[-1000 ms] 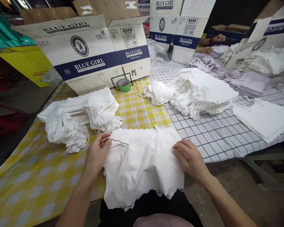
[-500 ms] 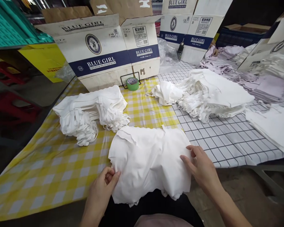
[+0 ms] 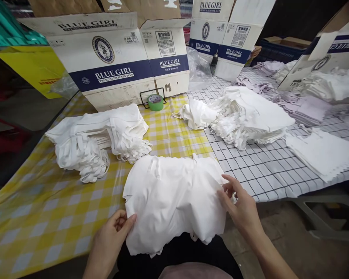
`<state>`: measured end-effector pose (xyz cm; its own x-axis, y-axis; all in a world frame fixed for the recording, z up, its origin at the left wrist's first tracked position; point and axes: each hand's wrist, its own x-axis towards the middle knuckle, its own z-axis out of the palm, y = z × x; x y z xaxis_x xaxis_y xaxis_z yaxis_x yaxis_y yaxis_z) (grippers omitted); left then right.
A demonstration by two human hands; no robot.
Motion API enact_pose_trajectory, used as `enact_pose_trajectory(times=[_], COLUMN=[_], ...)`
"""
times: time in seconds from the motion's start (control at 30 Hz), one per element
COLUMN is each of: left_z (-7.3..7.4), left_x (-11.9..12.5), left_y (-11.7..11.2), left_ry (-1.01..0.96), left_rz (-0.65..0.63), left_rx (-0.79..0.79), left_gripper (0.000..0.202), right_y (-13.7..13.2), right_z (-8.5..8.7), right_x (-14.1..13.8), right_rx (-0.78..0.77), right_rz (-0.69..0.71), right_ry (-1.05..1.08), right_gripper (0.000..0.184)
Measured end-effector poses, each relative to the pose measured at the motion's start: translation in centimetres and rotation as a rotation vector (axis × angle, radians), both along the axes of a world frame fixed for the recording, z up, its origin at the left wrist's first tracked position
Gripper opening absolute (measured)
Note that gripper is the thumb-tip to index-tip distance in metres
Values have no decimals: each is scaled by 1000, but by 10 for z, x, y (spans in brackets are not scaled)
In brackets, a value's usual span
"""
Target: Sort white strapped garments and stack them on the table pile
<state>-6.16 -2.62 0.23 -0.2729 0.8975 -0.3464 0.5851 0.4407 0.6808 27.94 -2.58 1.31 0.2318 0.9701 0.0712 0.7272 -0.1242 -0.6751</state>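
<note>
A white cloth garment (image 3: 174, 201) lies spread over the near table edge, its lower part hanging above my lap. It has a wrinkled face and small strap-like bits at its top edge. My left hand (image 3: 113, 234) pinches the garment's left edge between thumb and fingers. At the right edge, my right hand (image 3: 238, 205) touches the cloth with thumb and forefinger apart. Beyond it to the left sits a stack of white garments (image 3: 104, 128) with looped straps hanging out. Another white stack (image 3: 250, 110) rests further right, with a bunched white piece (image 3: 197, 114) beside it.
Open beer cartons (image 3: 116, 58) stand along the back. In front of them are a green tape roll (image 3: 155, 102) and a black wire frame. Flat white pieces (image 3: 322, 151) and lilac cloth (image 3: 305, 108) lie at right. Part of another person's hand (image 3: 254, 52) shows behind.
The view has turned slightly right, so everything sits further left. At the garment's upper left, the folded-over flap now looks flatter, with a strap showing. My right fingers have parted a little.
</note>
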Motion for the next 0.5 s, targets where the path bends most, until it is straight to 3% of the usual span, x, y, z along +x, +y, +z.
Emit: enact_pose_trajectory(times=[0.13, 0.27, 0.37, 0.5], left_z=[2, 8, 18, 27], left_x=[-3, -4, -2, 0], left_y=[-4, -7, -8, -13], left_ry=[-87, -428, -627, -636], left_rz=[65, 123, 288, 449], left_rx=[65, 71, 125, 106], left_gripper=[36, 31, 32, 40], right_y=[-4, -9, -15, -25], right_z=[-1, 2, 13, 21], right_x=[-1, -2, 0, 7], right_rx=[-51, -133, -71, -109], right_rz=[10, 29, -38, -112], right_ry=[-8, 45, 280, 649], right_gripper=[43, 40, 35, 34])
